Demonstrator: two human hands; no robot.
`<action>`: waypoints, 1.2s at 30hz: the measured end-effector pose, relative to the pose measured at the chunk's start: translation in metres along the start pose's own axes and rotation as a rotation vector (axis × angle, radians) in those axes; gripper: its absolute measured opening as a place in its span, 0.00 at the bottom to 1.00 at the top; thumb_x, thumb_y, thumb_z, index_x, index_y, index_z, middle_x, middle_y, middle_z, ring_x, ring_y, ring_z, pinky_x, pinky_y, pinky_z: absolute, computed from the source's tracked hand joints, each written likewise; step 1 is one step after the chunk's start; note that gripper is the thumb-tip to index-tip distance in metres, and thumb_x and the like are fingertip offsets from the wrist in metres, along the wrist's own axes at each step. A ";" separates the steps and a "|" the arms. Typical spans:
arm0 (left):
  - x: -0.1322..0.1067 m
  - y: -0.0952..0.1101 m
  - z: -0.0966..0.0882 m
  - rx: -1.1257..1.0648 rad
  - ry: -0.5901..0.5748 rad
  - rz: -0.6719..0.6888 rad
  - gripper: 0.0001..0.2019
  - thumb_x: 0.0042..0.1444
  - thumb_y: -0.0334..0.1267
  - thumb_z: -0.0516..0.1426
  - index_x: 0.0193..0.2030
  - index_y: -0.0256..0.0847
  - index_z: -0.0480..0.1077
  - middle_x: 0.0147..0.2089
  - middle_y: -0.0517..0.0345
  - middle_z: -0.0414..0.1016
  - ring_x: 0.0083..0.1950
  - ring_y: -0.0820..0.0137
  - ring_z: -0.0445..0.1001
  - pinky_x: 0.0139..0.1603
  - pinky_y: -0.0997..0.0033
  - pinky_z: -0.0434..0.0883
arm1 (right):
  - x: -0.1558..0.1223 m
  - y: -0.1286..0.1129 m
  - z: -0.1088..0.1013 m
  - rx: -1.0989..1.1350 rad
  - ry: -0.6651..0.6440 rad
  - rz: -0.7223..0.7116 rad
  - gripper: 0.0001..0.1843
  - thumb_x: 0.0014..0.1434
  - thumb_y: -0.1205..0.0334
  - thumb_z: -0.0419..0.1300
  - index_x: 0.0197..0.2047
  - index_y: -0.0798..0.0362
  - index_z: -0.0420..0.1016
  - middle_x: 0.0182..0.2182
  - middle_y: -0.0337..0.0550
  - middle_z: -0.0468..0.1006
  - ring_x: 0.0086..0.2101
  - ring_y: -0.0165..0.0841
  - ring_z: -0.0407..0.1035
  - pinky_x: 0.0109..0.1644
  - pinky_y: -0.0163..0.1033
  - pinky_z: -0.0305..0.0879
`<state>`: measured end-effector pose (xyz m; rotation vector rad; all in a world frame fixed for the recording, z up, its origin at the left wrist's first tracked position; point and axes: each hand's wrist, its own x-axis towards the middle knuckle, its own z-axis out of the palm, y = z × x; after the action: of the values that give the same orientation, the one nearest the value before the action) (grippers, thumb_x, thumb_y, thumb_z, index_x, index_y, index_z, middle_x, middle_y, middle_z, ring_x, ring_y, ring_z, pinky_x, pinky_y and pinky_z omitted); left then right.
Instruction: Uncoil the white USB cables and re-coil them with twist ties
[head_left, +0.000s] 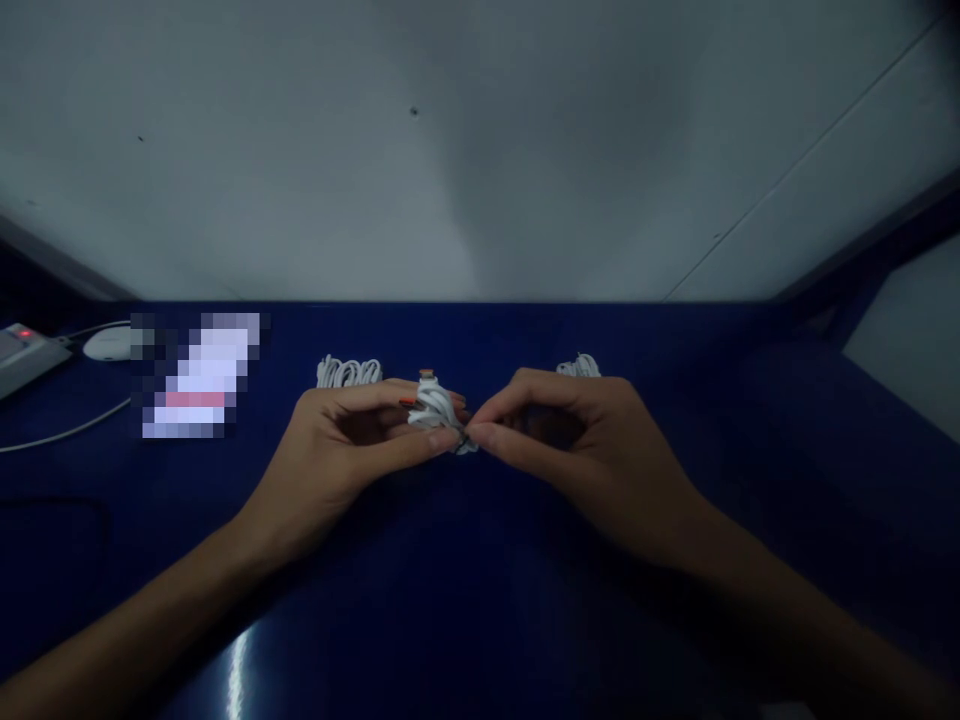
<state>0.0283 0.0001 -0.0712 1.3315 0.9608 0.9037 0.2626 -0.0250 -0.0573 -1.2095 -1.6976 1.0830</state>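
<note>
Left hand: the left hand (337, 435) grips a white cable bundle (435, 410), thumb across the near side, fingers behind.
Right hand: the right hand (592, 430) pinches the bundle's right end between thumb and forefinger; whether on the cord or on a thin dark strand there is too small to tell.
Cable bundle: between the two hands, over the table (465, 580); a metal-tipped connector (426, 376) points up and an orange piece (407, 402) sticks out to the left.
Coil behind left hand: a white cable coil (349, 373) lies on the table, partly hidden by the fingers.
Coil behind right hand: another white coil (581, 366), mostly covered by that hand.
Left side: a pixelated bright rectangle (202, 380), then a white rounded object (109, 343), then a pale box (30, 355) with a red light; a white cord (75, 440) runs across the table nearby.
Table: dark blue, with a bright reflection near the left forearm.
Behind: a pale grey wall (300, 150).
</note>
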 end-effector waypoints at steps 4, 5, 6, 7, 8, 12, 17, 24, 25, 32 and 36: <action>0.001 -0.001 -0.002 0.028 0.031 0.022 0.09 0.60 0.39 0.76 0.47 0.48 0.89 0.60 0.54 0.87 0.63 0.58 0.83 0.67 0.64 0.78 | -0.003 0.002 0.004 0.004 -0.083 -0.017 0.04 0.68 0.57 0.73 0.40 0.45 0.89 0.28 0.34 0.78 0.27 0.28 0.67 0.31 0.36 0.63; 0.001 -0.002 -0.003 0.020 0.036 0.019 0.10 0.60 0.39 0.75 0.48 0.49 0.89 0.61 0.54 0.87 0.64 0.57 0.82 0.67 0.63 0.78 | -0.004 0.002 0.003 0.007 -0.107 -0.029 0.04 0.68 0.58 0.73 0.40 0.45 0.89 0.29 0.34 0.78 0.28 0.28 0.67 0.32 0.36 0.64; 0.001 -0.002 -0.004 0.010 0.041 0.016 0.10 0.61 0.39 0.75 0.49 0.49 0.89 0.61 0.54 0.87 0.65 0.57 0.82 0.68 0.63 0.78 | -0.004 0.001 0.002 0.013 -0.139 -0.034 0.03 0.68 0.59 0.73 0.40 0.45 0.89 0.30 0.34 0.79 0.28 0.28 0.67 0.32 0.36 0.64; 0.002 -0.003 -0.004 0.001 0.045 0.016 0.10 0.62 0.39 0.74 0.50 0.50 0.89 0.60 0.55 0.87 0.64 0.58 0.83 0.67 0.63 0.78 | -0.004 0.000 0.001 0.023 -0.182 -0.028 0.02 0.68 0.60 0.73 0.40 0.46 0.89 0.30 0.34 0.80 0.29 0.28 0.68 0.32 0.35 0.64; 0.002 -0.003 -0.004 -0.003 0.049 0.018 0.09 0.63 0.39 0.74 0.50 0.49 0.89 0.58 0.55 0.88 0.62 0.59 0.84 0.66 0.63 0.78 | -0.003 0.000 -0.001 0.037 -0.231 -0.019 0.02 0.67 0.61 0.73 0.40 0.46 0.89 0.31 0.34 0.80 0.29 0.27 0.68 0.32 0.35 0.64; 0.001 -0.003 -0.002 0.046 0.074 0.059 0.05 0.64 0.40 0.73 0.45 0.48 0.89 0.48 0.57 0.90 0.52 0.63 0.87 0.58 0.68 0.80 | -0.003 -0.004 -0.009 0.144 -0.348 0.018 0.02 0.65 0.64 0.75 0.40 0.47 0.89 0.30 0.34 0.79 0.28 0.27 0.69 0.30 0.33 0.64; -0.005 -0.006 -0.003 0.202 0.066 0.201 0.07 0.62 0.39 0.74 0.48 0.49 0.88 0.46 0.57 0.89 0.47 0.62 0.86 0.49 0.66 0.80 | -0.002 -0.003 -0.008 0.320 -0.150 -0.055 0.04 0.62 0.65 0.77 0.38 0.49 0.88 0.26 0.34 0.77 0.25 0.26 0.68 0.28 0.33 0.64; -0.008 -0.011 -0.009 0.687 -0.027 0.337 0.13 0.73 0.40 0.65 0.61 0.53 0.84 0.44 0.61 0.83 0.41 0.69 0.80 0.40 0.70 0.72 | 0.007 0.006 -0.011 0.427 0.104 -0.099 0.07 0.68 0.57 0.73 0.37 0.47 0.86 0.19 0.31 0.69 0.19 0.26 0.59 0.20 0.34 0.54; -0.008 -0.012 -0.008 0.708 -0.016 0.338 0.14 0.72 0.39 0.65 0.62 0.52 0.83 0.43 0.61 0.82 0.40 0.70 0.79 0.39 0.70 0.72 | 0.008 0.006 -0.011 0.415 0.119 -0.093 0.07 0.69 0.56 0.73 0.38 0.47 0.86 0.18 0.31 0.68 0.18 0.26 0.58 0.21 0.34 0.54; -0.010 -0.015 0.001 0.705 -0.026 0.226 0.16 0.71 0.43 0.65 0.63 0.47 0.79 0.35 0.66 0.83 0.31 0.71 0.80 0.33 0.71 0.73 | 0.007 0.002 -0.005 0.144 0.186 -0.127 0.04 0.68 0.62 0.74 0.38 0.49 0.87 0.21 0.31 0.74 0.21 0.22 0.66 0.23 0.28 0.62; -0.008 -0.017 0.003 0.720 -0.008 0.189 0.13 0.70 0.42 0.66 0.59 0.46 0.79 0.37 0.64 0.85 0.33 0.69 0.82 0.34 0.70 0.73 | 0.005 0.001 -0.001 -0.016 0.192 -0.215 0.02 0.67 0.65 0.74 0.40 0.50 0.88 0.26 0.34 0.81 0.23 0.23 0.70 0.25 0.27 0.66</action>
<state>0.0279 -0.0091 -0.0874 2.0578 1.2275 0.7087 0.2626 -0.0202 -0.0570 -1.0756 -1.6466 0.7992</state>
